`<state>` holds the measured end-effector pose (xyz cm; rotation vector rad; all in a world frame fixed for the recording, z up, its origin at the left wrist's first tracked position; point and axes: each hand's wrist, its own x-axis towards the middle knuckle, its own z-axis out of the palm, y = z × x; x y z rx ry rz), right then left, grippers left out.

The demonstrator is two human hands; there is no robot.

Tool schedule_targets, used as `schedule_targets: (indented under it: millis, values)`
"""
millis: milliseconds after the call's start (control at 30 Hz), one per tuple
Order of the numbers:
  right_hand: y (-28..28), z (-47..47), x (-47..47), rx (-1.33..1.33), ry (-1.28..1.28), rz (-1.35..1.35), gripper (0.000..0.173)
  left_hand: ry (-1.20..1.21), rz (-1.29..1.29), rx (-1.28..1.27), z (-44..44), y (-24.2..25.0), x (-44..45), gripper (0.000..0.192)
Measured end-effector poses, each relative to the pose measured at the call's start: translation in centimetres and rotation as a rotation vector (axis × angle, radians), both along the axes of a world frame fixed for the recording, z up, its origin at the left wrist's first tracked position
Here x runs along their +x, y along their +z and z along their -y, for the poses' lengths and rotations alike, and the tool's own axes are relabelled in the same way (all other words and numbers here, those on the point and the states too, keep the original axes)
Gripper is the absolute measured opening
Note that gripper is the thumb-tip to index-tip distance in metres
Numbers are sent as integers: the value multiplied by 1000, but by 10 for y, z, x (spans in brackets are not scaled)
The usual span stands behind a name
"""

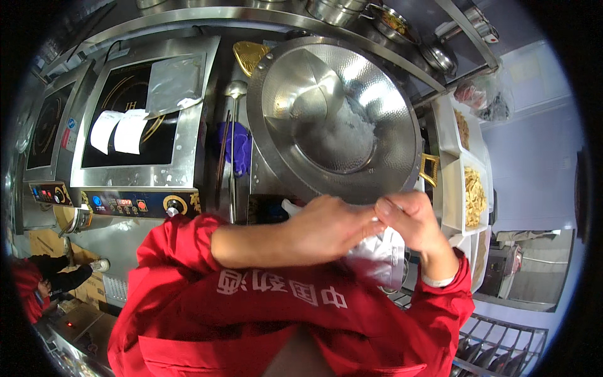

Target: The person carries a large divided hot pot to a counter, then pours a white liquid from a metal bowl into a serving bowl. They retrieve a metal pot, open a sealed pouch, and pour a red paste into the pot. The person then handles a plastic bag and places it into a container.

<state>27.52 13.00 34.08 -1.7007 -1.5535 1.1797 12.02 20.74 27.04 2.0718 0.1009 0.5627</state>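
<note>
Close to my chest, my left hand (341, 226) and my right hand (410, 219) meet on the upper edge of a silvery foil pouch (381, 257), each gripping it. Just beyond them stands a large hammered steel pot (395, 155) with gold-coloured handles, holding a white, cloudy mass (344, 134) that may be steam or foam. Left of the pot lie a steel ladle (234, 89), a pair of long chopsticks (223, 160) and a purple cloth (241, 146).
An induction cooker (136, 174) at left bears paper slips (129, 132) and a clear plastic bag (174, 85). White food trays (454, 198) stand at right. A steel shelf (226, 14) crosses the back. A seated person (37, 282) is at lower left.
</note>
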Motion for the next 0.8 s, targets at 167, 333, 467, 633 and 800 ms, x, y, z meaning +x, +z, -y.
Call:
schedule_targets:
  millis: [167,333,467,633,800]
  values:
    - [-20,9,-16,131,-361,-206,28,178,288,159,6,-1,3,20]
    - [-19,5,-10,577,-396,-18,35,148,188,376,-12,12,11,17]
    - [-1,-13,18,701,-408,509,33,-16,-40,148,-49,19,27,30]
    - [8,-42,64,642,-686,412,35,282,165,523,-50,23,63,20]
    - [-7,-49,114,774,-962,727,34,478,207,562,-47,26,76,14]
